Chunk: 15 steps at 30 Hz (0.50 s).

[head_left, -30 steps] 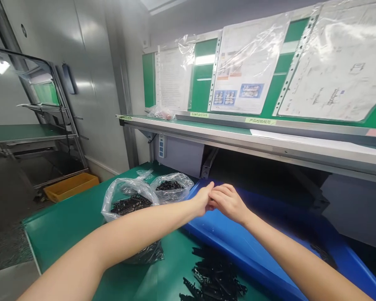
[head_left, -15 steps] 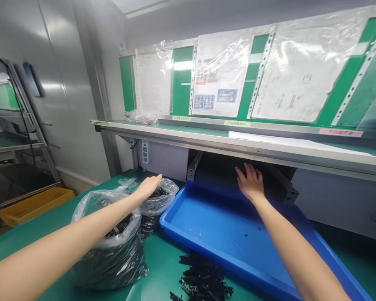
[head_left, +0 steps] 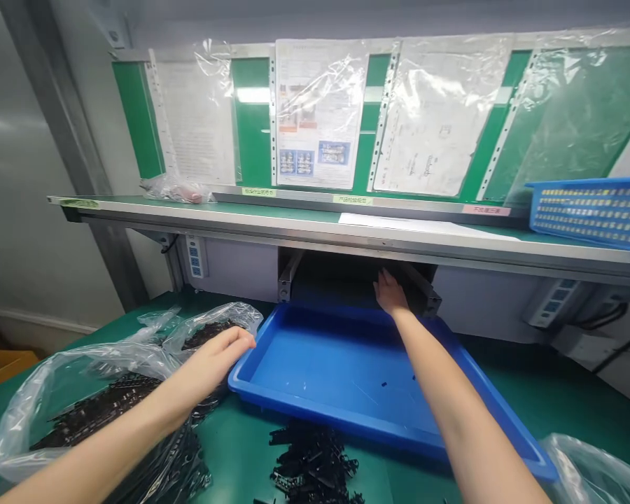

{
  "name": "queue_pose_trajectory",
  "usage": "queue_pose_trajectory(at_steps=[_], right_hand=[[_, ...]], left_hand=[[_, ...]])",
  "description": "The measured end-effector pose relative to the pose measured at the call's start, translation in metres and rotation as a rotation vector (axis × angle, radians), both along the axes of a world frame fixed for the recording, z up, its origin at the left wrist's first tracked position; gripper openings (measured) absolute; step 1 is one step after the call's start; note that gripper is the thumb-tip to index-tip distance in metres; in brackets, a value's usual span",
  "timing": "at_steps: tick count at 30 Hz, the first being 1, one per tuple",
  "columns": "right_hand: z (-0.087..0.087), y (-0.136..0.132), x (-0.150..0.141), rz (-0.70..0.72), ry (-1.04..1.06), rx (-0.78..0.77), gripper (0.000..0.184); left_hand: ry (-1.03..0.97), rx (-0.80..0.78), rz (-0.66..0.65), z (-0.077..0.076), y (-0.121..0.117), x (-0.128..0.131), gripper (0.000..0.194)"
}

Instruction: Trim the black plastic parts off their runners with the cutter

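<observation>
1. Holds left hand (head_left: 223,353) left of frame centre, just beside the left end of the blue tray (head_left: 320,357) and in front of the smaller clear bag (head_left: 244,315). Bends those fingers and presses them together; cannot tell whether pinching anything.

2. Holds right hand (head_left: 391,290) above the tray's far rim, right of frame centre, before the dark panel (head_left: 336,280) under the shelf (head_left: 273,227). Points those fingers upward in the frame, loosely extended and close together; cannot tell whether touching the panel.

3. Sees the tray across the centre of the frame, on the green table (head_left: 509,378), with its long axis running left to right and dipping towards the lower right. Sees a few black specks (head_left: 384,383) on its floor.

4. Sees a heap of black parts (head_left: 312,465) at bottom centre, near the tray's front rim, with slim pieces lying at mixed angles.

5. Sees a larger clear bag (head_left: 173,455) at lower left, open and holding black parts, partly behind the left forearm.
</observation>
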State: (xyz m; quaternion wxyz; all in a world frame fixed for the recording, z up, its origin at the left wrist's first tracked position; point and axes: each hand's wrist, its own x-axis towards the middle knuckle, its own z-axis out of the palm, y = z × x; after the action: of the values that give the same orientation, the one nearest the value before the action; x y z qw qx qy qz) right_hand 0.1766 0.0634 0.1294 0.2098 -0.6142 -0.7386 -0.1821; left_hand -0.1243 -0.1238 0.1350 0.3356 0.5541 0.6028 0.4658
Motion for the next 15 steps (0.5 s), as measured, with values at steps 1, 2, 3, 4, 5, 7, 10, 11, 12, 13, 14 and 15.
queue_pose_trajectory(at_steps=[1,2,3,4,5,7,10,11,12,13,14,15], right_hand=[[-0.004,-0.016,-0.004,0.051,-0.001,0.021,0.032],[-0.011,-0.035,-0.009,0.106,-0.005,0.04,0.031],[-0.02,-0.055,-0.015,0.162,-0.013,0.055,0.03],[-0.031,-0.077,-0.021,0.215,-0.022,0.068,0.028],[-0.043,-0.1,-0.028,0.265,-0.032,0.081,0.026],[-0.07,-0.143,-0.039,0.368,-0.059,0.099,0.027],[-0.104,-0.19,-0.047,0.482,-0.08,0.115,0.029],[-0.112,-0.2,-0.046,0.495,-0.071,0.118,0.03],[-0.119,-0.207,-0.044,0.502,-0.057,0.12,0.03],[-0.123,-0.212,-0.04,0.502,-0.034,0.122,0.031],[-0.126,-0.215,-0.036,0.496,-0.002,0.126,0.032],[-0.127,-0.217,-0.032,0.486,0.038,0.132,0.033]], left_hand=[[-0.073,-0.042,-0.057,-0.005,-0.004,0.006,0.031],[-0.153,-0.086,-0.124,-0.013,-0.007,0.014,0.03],[-0.243,-0.125,-0.19,-0.021,-0.01,0.023,0.031],[-0.34,-0.153,-0.246,-0.031,-0.011,0.033,0.031],[-0.441,-0.169,-0.287,-0.041,-0.011,0.044,0.033],[-0.611,-0.15,-0.271,-0.061,-0.01,0.067,0.038],[-0.732,-0.103,-0.218,-0.085,-0.01,0.096,0.041],[-0.751,-0.105,-0.216,-0.09,-0.011,0.103,0.042],[-0.765,-0.116,-0.22,-0.094,-0.013,0.108,0.043],[-0.777,-0.129,-0.228,-0.097,-0.014,0.111,0.043],[-0.789,-0.139,-0.238,-0.098,-0.015,0.113,0.043],[-0.8,-0.148,-0.254,-0.097,-0.015,0.115,0.044]])
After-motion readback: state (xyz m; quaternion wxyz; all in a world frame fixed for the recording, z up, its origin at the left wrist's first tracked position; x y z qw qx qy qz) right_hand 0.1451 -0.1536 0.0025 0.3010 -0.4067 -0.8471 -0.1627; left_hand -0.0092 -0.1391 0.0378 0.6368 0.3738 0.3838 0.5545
